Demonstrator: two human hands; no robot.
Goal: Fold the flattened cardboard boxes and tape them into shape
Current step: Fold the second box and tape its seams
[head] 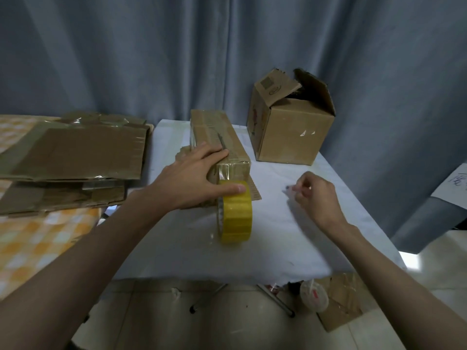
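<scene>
A long narrow cardboard box [214, 130] lies on the white table [192, 251], with clear tape over its near end. My left hand [192, 178] lies flat on the box's near left corner. Its fingers are straight and its thumb touches the top of the yellow tape roll [236, 218]. The roll stands on edge right in front of the box, and a strip of tape runs from it up the box's end. My right hand [316, 195] hovers to the right of the roll. Its curled fingers pinch a small dark-tipped thing [288, 188], which is blurred.
A stack of flattened cardboard boxes [75, 152] lies to the left on an orange checked cloth [38, 236]. A larger box [290, 130] with open flaps stands at the table's far right corner. Cardboard scraps [341, 299] lie on the floor below. A grey curtain [177, 59] hangs behind.
</scene>
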